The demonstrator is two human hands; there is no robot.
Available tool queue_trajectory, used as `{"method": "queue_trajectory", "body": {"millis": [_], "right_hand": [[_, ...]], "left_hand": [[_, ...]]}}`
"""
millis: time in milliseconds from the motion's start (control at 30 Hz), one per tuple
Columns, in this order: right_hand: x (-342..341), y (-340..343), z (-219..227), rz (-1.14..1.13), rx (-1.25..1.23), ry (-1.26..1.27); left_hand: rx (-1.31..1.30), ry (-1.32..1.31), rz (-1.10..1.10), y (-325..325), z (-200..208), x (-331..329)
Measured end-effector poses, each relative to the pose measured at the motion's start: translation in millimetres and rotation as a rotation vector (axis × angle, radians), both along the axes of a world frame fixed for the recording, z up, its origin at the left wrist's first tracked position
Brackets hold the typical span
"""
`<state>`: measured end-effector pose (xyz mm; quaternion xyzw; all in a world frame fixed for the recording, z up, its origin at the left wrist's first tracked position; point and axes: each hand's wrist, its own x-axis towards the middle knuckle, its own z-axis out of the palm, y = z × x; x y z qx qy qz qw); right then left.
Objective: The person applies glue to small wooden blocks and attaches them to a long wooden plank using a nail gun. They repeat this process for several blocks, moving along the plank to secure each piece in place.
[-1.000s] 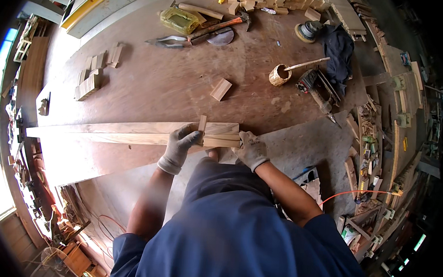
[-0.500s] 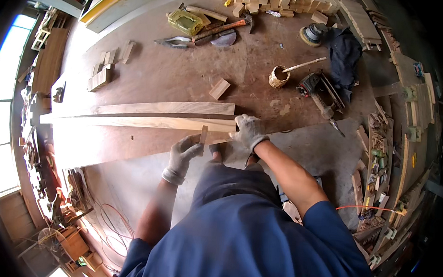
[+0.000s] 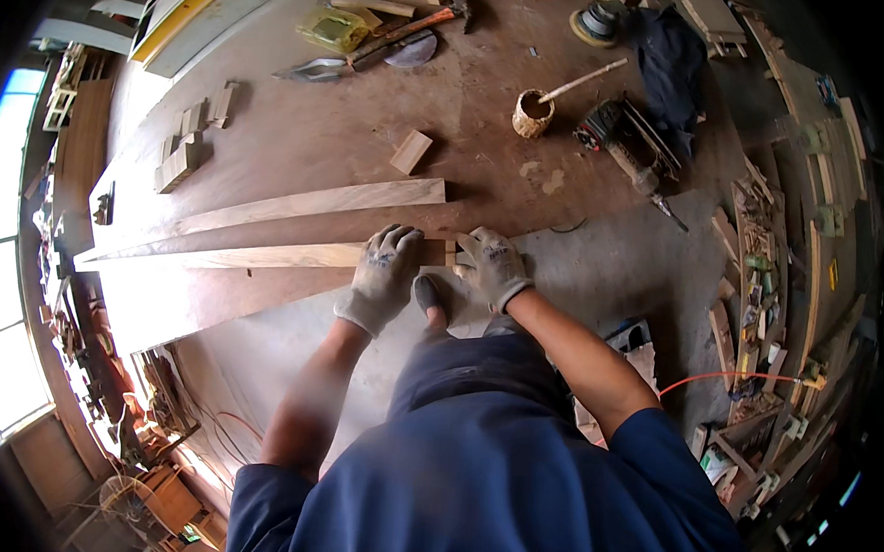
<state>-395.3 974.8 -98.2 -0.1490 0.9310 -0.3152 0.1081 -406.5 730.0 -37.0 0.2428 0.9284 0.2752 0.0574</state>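
- Small wood blocks [image 3: 178,162] lie on the table [image 3: 300,129], beyond the left part of the near board [image 3: 243,255].
- The near board, the piece being worked on, has its right end at the two hands.
- The far board [image 3: 316,205] lies beyond the near board; the gap at their right ends is now wider, so the near board seems freer to handle.
- The left hand [image 3: 384,268] has come up onto the near board, so both hands now work at one end. Its fingers are bent and pressed together; I cannot tell what they pinch. The thin stick it held is no longer clearly visible.
- The right hand [image 3: 490,267] is at the near board's right end, its fingers bent and slightly spread; whether they pinch, I cannot tell.
- A cup [image 3: 532,119] and a power tool [image 3: 623,151] are beyond the near board, to its right.
- The gloves [image 3: 362,310] carry small dark print on their backs; no other writing is readable.
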Motion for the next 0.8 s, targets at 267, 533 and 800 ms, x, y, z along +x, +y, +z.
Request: {"method": "queue_trajectory", "body": {"millis": [267,533,800], "right_hand": [[10,-3,-14,-0.098,-0.087,-0.012],[7,-1,-16,-0.082,-0.107,-0.008],[7,0,-22,-0.078,-0.119,0.011]], "left_hand": [[-0.003,-0.03,-0.079,5,-17,-2],[-0.046,-0.06,-0.037,5,-20,2],[-0.052,-0.076,-0.031,7,-23,1]]}}
